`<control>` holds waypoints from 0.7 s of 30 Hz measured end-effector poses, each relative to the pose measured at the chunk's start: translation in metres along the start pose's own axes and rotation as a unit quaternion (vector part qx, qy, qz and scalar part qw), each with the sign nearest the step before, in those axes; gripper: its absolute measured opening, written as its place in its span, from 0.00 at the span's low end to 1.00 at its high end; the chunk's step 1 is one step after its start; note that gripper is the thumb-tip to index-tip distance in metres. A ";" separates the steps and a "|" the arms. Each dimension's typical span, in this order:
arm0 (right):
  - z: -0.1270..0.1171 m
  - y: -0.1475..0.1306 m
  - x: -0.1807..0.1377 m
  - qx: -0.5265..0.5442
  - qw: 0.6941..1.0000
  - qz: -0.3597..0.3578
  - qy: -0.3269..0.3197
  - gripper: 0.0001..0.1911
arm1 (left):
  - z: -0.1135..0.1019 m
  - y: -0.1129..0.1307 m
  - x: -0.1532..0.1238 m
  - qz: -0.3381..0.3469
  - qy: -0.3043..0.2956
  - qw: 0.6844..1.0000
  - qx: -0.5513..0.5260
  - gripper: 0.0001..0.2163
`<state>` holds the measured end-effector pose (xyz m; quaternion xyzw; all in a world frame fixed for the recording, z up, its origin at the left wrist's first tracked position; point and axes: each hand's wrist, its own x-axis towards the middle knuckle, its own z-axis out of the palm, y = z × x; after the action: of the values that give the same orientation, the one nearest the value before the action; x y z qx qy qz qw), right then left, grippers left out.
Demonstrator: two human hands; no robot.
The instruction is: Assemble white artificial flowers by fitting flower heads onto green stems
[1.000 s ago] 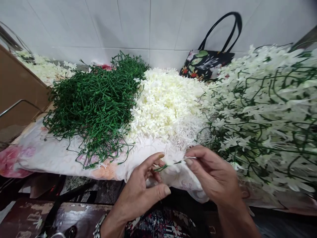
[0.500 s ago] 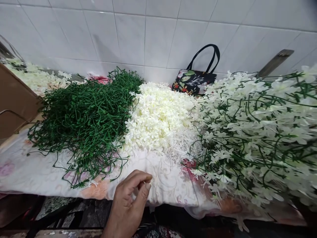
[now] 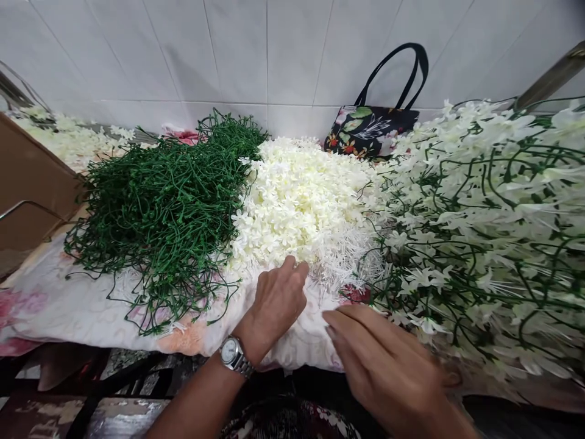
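Note:
My left hand [image 3: 280,300], with a wristwatch [image 3: 231,352] on its wrist, reaches to the near edge of a heap of loose white artificial flower heads [image 3: 297,201]. Its fingers curl downward at the petals; their tips are partly hidden. Lower right, my right hand [image 3: 388,360] hovers over the cloth with fingers pressed together against the thumb, slightly blurred. Whatever it may hold does not show. Thin white stamens [image 3: 350,256] lie just beyond it. Left of the flower heads is a tangled pile of green plastic stems [image 3: 164,207].
Assembled white flower sprays [image 3: 498,244] crowd the right side. A floral handbag [image 3: 370,131] stands against the tiled wall [image 3: 292,55]. At the left is a cardboard box [image 3: 36,189]. A flowered cloth [image 3: 46,305] covers the table, its front edge close to me.
My left hand has moved forward and right, from above the cloth to the flower heads. My right hand has come into view at the lower right. The view has shifted slightly.

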<state>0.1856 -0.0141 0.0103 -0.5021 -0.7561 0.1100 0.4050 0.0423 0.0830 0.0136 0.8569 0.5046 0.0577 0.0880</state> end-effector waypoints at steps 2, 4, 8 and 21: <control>0.019 0.003 0.014 -0.130 0.989 -0.030 -0.063 0.12 | 0.002 -0.002 -0.001 -0.007 0.009 1.000 -0.008 0.15; 0.034 0.005 0.025 -0.205 0.976 -0.029 -0.071 0.13 | 0.003 -0.006 -0.006 -0.024 0.040 0.998 -0.043 0.13; 0.050 0.009 0.038 -0.301 0.950 0.026 -0.074 0.08 | 0.008 -0.018 -0.022 -0.042 0.146 0.970 -0.190 0.10; 0.061 0.019 0.037 -0.287 0.957 -0.016 -0.033 0.12 | 0.014 -0.020 -0.040 -0.225 0.194 0.706 -0.643 0.03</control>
<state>0.1481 0.0405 -0.0215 -0.5811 -0.7767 -0.1021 0.2204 0.0085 0.0562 -0.0050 0.4242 0.5288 0.5114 0.5281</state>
